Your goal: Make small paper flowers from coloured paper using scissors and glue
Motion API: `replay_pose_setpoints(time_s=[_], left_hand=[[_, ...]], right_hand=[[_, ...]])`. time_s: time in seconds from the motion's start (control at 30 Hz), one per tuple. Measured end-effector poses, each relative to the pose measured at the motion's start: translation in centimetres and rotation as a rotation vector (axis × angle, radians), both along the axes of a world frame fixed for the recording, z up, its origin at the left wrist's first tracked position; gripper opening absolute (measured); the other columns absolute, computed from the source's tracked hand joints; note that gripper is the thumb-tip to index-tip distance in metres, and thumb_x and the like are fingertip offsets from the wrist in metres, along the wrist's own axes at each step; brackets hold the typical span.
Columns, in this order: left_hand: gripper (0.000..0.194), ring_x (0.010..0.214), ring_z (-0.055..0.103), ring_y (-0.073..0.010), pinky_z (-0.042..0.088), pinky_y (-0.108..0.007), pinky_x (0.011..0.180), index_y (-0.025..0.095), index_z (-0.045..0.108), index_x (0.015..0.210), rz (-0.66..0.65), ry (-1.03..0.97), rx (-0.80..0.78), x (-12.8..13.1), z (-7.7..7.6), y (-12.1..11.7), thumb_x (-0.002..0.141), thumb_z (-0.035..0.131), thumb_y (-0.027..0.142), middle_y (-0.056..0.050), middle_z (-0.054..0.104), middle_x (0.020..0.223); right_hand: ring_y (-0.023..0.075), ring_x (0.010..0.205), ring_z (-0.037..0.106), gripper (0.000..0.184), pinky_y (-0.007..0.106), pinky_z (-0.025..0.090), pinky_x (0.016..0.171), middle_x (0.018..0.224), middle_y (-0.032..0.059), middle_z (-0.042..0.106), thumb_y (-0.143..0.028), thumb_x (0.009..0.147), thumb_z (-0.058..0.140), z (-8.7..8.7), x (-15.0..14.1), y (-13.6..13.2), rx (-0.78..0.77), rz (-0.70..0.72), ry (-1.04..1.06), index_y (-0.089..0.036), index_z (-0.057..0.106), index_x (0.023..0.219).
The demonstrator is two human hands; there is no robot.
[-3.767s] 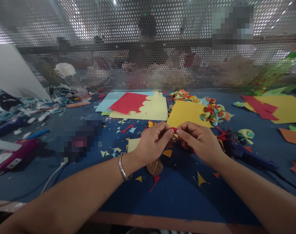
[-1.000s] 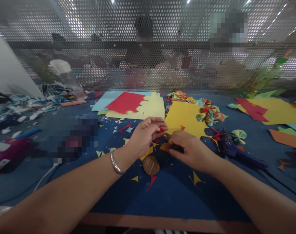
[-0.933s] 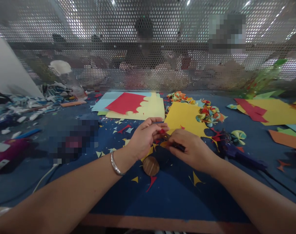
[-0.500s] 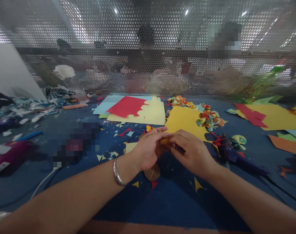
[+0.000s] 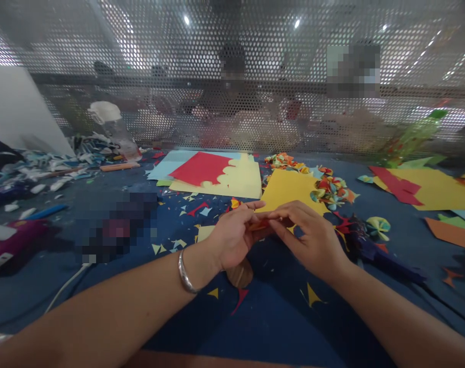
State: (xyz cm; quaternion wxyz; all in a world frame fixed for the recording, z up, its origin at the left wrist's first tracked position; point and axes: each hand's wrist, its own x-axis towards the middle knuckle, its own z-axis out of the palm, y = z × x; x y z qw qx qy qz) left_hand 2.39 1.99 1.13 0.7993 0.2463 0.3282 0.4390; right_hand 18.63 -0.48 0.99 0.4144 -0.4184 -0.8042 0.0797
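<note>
My left hand [image 5: 232,236] and my right hand [image 5: 314,237] meet over the middle of the table, their fingertips pinching a small folded piece of red and orange paper [image 5: 260,225]. Fingers cover much of that piece. Just beyond the hands lies a yellow paper sheet [image 5: 289,188] with scalloped cut edges. Under my left wrist, a brown wooden disc [image 5: 240,274] rests on the blue tabletop. A heap of small folded coloured paper pieces [image 5: 332,186] sits against the yellow sheet's right side.
A dark purple glue gun [image 5: 388,259] with a black cord lies right of my right hand. Red paper [image 5: 204,167] tops a sheet stack behind. More sheets [image 5: 439,186] lie far right. A bottle [image 5: 119,130] stands back left before a perforated metal screen [image 5: 163,112]. Paper scraps are scattered about.
The fingers of my right hand have shifted on the folded piece, and its red part now shows between the hands. My left hand stays nearly in place.
</note>
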Motion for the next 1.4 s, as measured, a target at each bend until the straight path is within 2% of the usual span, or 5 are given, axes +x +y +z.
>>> replay_pose_setpoints(time_s=[0.33,0.67,1.03,1.2,1.4], left_hand=[[0.049,0.077,0.062,-0.0138,0.051,-0.027,0.072,0.017,0.053,0.114,-0.027,0.096,0.216,-0.04,-0.25,-0.21,0.067,0.051,0.003,-0.007,0.068,0.091],[0.056,0.079,0.063,-0.0145,0.049,-0.03,0.079,0.021,0.048,0.121,-0.126,0.152,0.383,0.03,-0.75,-0.36,0.067,0.049,0.005,-0.004,0.069,0.092],[0.051,0.083,0.066,-0.0189,0.051,-0.03,0.071,0.021,0.05,0.118,-0.061,0.146,0.309,0.14,-0.37,-0.61,0.069,0.047,0.01,-0.006,0.07,0.088],[0.053,0.072,0.063,-0.0161,0.049,-0.028,0.065,0.021,0.051,0.12,-0.056,0.207,0.292,0.05,-0.65,-0.55,0.068,0.047,0.01,-0.005,0.069,0.083],[0.054,0.079,0.066,-0.0167,0.053,-0.031,0.075,0.02,0.048,0.123,-0.074,0.185,0.312,-0.06,-0.45,-0.6,0.07,0.045,0.011,-0.005,0.07,0.086]], right_hand=[[0.0216,0.094,0.059,0.013,0.037,0.051,0.08,0.097,0.0086,0.058,-0.017,0.088,0.057,-0.5,0.28,0.13,-0.046,-0.056,-0.045,-0.021,0.067,0.096],[0.0185,0.082,0.057,0.011,0.033,0.05,0.07,0.089,0.0059,0.057,-0.011,0.083,0.057,-0.39,-0.05,-0.08,-0.122,-0.04,0.048,-0.022,0.06,0.084],[0.0175,0.081,0.055,0.009,0.032,0.045,0.073,0.085,0.0044,0.059,-0.012,0.085,0.055,-0.38,0.1,0.09,-0.057,-0.027,-0.032,-0.02,0.054,0.082],[0.0162,0.078,0.054,0.012,0.03,0.045,0.071,0.085,0.0038,0.058,-0.009,0.083,0.054,-0.42,0.12,0.04,-0.057,0.02,-0.063,-0.02,0.054,0.082],[0.0134,0.072,0.055,0.01,0.026,0.044,0.067,0.08,0.0012,0.059,-0.01,0.084,0.057,-0.3,0.36,0.04,-0.077,-0.023,-0.064,-0.02,0.055,0.081]])
